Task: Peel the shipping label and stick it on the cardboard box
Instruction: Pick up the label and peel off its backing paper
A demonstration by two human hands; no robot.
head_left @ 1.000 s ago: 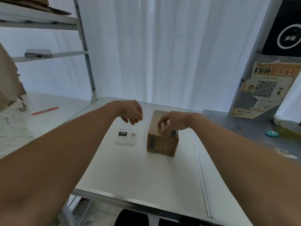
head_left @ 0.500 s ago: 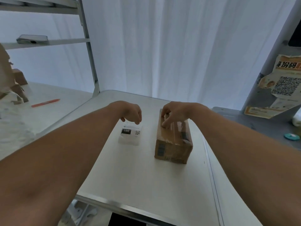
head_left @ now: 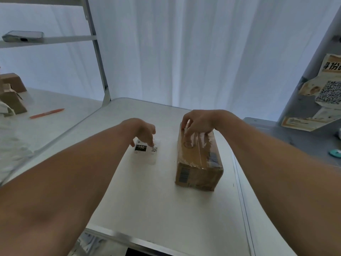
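A brown cardboard box (head_left: 198,163), taped over with clear tape, lies on the white table (head_left: 156,200), its long side pointing away from me. My right hand (head_left: 198,122) rests on the box's far end, fingers spread over the top. To the left of the box lies a white shipping label (head_left: 145,151) on its backing, with a black patch reading 150 and a small QR code. My left hand (head_left: 143,131) reaches down over the label's far edge, fingertips touching it. The label lies flat on the table.
A metal shelf post (head_left: 99,71) stands at the table's far left corner, with a phone (head_left: 23,36) on the shelf. The left counter holds an orange pen (head_left: 47,113) and small cardboard boxes (head_left: 13,97). A grey surface (head_left: 295,137) and posters (head_left: 324,93) are on the right.
My left hand has dropped from above the label onto its far edge. My right hand slid to the box's far end. The view has moved closer and lower.
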